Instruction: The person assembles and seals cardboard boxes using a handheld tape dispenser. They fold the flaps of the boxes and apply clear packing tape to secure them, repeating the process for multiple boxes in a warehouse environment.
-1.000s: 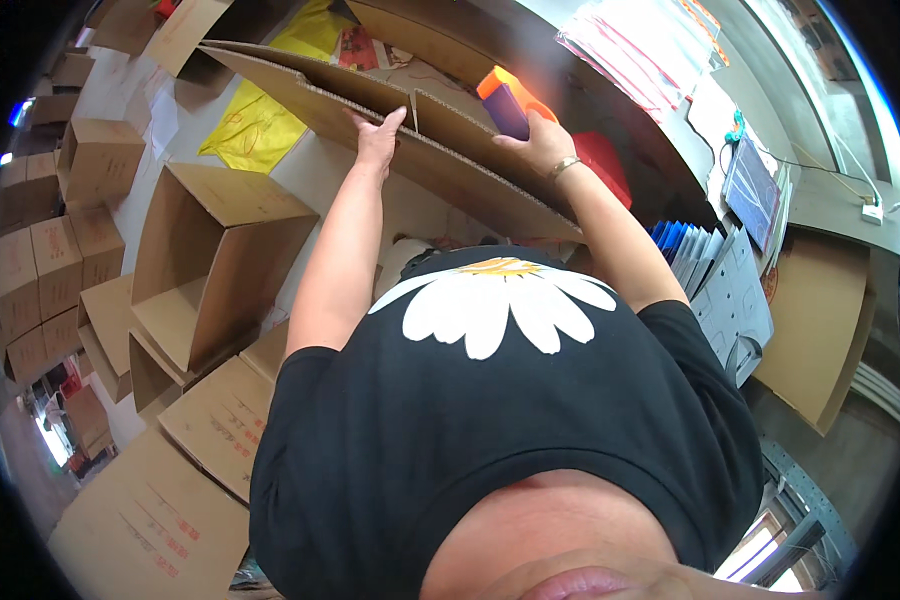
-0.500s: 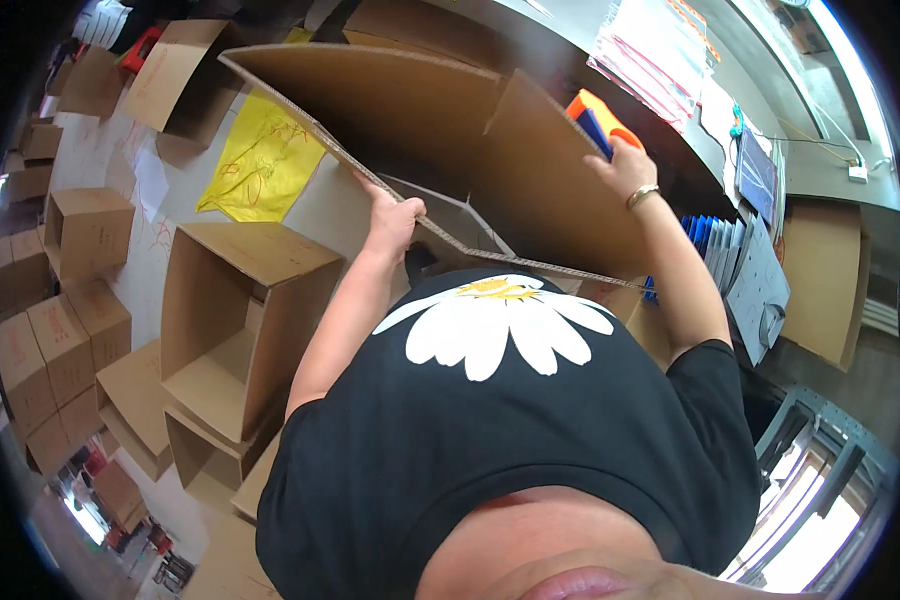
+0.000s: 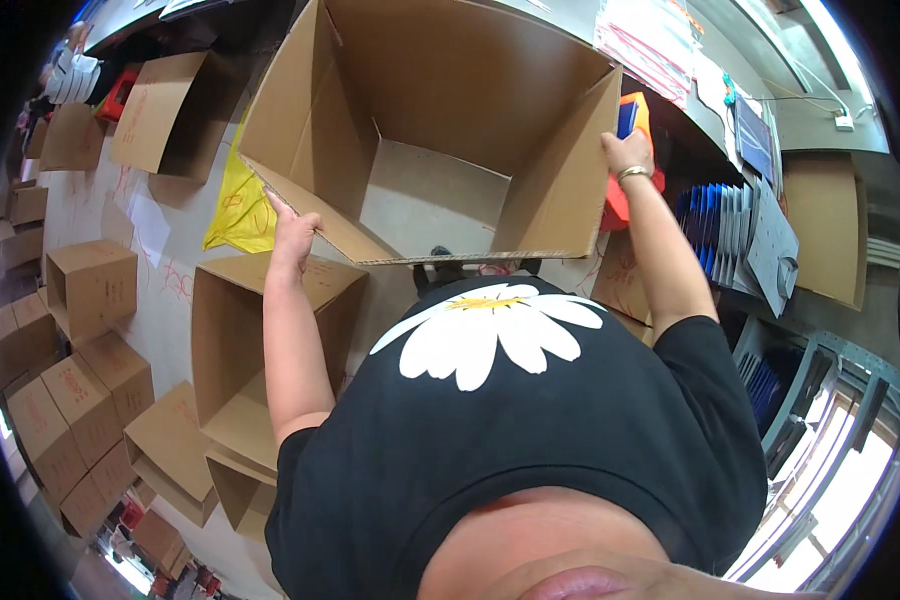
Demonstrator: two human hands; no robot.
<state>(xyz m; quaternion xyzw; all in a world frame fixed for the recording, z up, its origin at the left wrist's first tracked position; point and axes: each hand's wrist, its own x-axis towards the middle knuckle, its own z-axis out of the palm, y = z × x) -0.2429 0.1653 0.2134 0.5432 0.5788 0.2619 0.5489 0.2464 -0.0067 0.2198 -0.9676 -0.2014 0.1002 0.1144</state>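
A large brown cardboard box (image 3: 450, 70) stands squared open in front of me, and grey floor shows through its bottom. My left hand (image 3: 292, 235) is closed on the lower left edge of its wall, thumb and forefinger along the cardboard. At the right wall, my right hand (image 3: 627, 152) is closed round an orange, red and blue tool (image 3: 644, 112) that looks like a tape dispenser. Its fingertips are against the outer face of the box, and the palm hides part of the tool.
Open boxes (image 3: 235, 335) stand close by my left arm, with stacked cartons (image 3: 75, 400) farther left. Yellow sheeting (image 3: 240, 205) lies on the floor beyond my left hand. At right are blue and grey folders (image 3: 715, 225), a flat carton (image 3: 822, 230) and a metal rack (image 3: 845, 360).
The folded cardboard has spread into a box with its walls apart. My left hand has moved left and nearer. The right hand keeps the tool and has shifted slightly.
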